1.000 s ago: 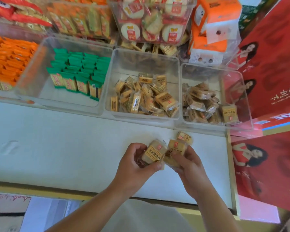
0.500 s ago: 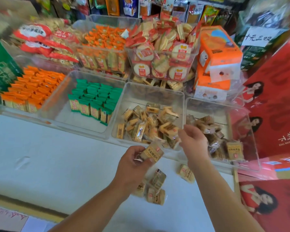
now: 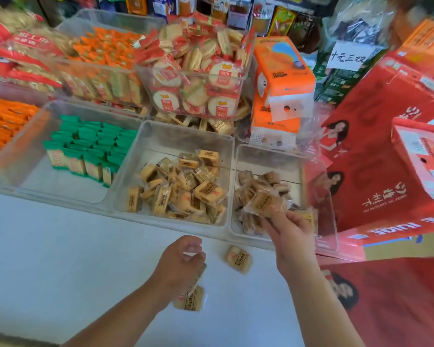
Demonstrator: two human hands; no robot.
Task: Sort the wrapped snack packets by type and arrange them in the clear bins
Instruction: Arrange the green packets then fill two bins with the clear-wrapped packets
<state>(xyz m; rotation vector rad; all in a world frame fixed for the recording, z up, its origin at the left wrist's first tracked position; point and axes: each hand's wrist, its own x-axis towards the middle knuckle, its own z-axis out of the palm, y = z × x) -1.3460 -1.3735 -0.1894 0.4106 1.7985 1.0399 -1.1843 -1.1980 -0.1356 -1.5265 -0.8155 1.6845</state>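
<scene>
My right hand (image 3: 292, 236) pinches a tan wrapped snack packet (image 3: 266, 204) and holds it over the front of the right clear bin (image 3: 268, 156), which has several similar brownish packets in it. The middle clear bin (image 3: 176, 132) holds a loose heap of yellow-tan packets (image 3: 186, 186). My left hand (image 3: 183, 259) is curled low over the white table, fingers closed on a packet seen edge-on beneath the palm. Two loose packets lie on the table, one (image 3: 238, 259) between my hands and one (image 3: 189, 299) just below my left hand.
A clear bin (image 3: 35, 136) of green-topped packets stands left of the middle bin, with orange packets (image 3: 3, 121) further left. Behind them are bins of round crackers (image 3: 198, 78) and orange boxes (image 3: 281, 78). Red cartons (image 3: 386, 159) crowd the right side.
My right hand has gone from the middle bin's front to the right bin, now holding a packet. My left hand has dropped toward the table. The view has shifted upward.
</scene>
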